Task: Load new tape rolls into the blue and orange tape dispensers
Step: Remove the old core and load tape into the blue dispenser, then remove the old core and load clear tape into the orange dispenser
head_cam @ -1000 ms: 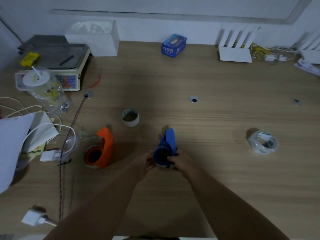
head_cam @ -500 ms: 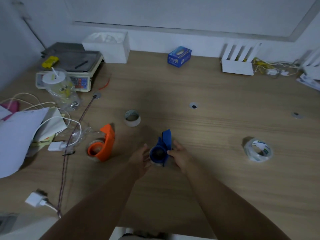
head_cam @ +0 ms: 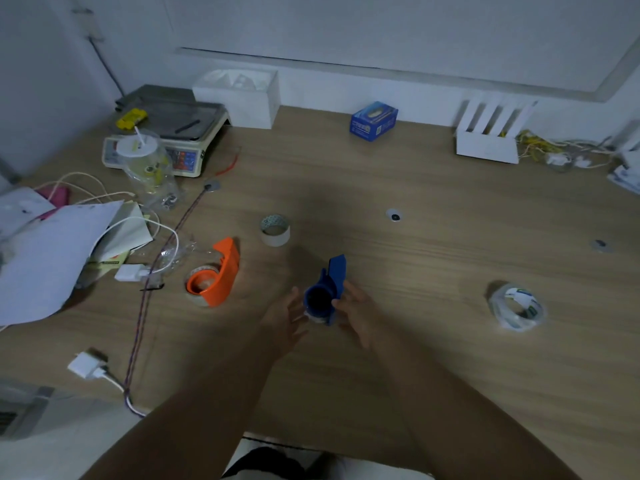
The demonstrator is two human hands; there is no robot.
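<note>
Near the lower middle of the frame, the blue tape dispenser (head_cam: 325,294) lies on the wooden table (head_cam: 433,209) between the two hands. The left hand (head_cam: 285,318) is open, its fingers spread and close to the round hub, maybe touching its lower edge. The right hand (head_cam: 358,311) is also open; its fingertips rest against the blue body, but it does not close around it. A thin band of clear tape seems to sit around the hub, so I judge that this dispenser is loaded or nearly loaded, though the light is too dim to be sure.

To the left of the middle, the orange tape dispenser (head_cam: 216,277) lies on its side, and a pale ring shows around its hub; I cannot tell if this roll is new. A small roll with a cardboard core (head_cam: 275,230) stands just above the centre, and a clear tape roll (head_cam: 517,306) lies well apart at the right.

To finish this step well, one hand should hold the blue body steady while the other presses the roll fully onto the hub, so that it sits flat and turns freely. The free end should then be led toward the blade. The main risk is that the light dispenser slides on the smooth wood.
</note>
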